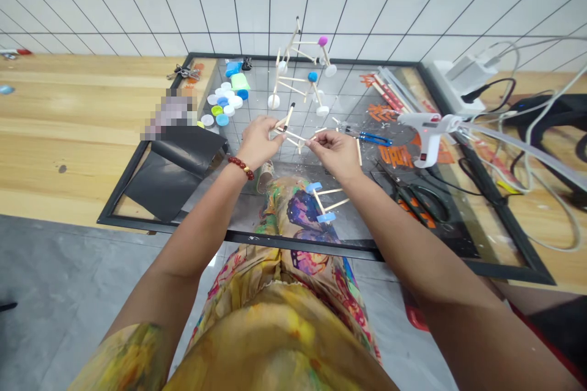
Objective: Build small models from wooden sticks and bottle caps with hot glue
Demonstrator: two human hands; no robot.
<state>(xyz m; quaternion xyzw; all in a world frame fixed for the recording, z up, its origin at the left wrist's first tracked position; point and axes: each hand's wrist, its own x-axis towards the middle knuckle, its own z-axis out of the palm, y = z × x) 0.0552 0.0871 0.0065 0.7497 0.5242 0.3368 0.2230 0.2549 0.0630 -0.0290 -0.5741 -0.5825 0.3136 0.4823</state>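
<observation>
Between my two hands is a small frame of pale wooden sticks (293, 136), with a black-tipped stick rising from its left end. My left hand (261, 139), a beaded bracelet at its wrist, pinches the frame's left side. With thumb and forefinger, my right hand (338, 150) closes on its right side; the exact contact is partly hidden by the fingers. Beyond them a finished-looking stick model (291, 80) with white cap wheels and a blue ball stands on the glass. Nearer me, partly beside my right forearm, lies a stick piece with blue cap wheels (326, 217).
A black-framed glass sheet (229, 236) lies on the wooden table (68, 153). At left are black sheets (167, 180) and bottle caps (228, 98). At right are a white glue gun (428, 134), black scissors (413, 192), a blue-handled tool (376, 138) and cables near a power strip (447, 85).
</observation>
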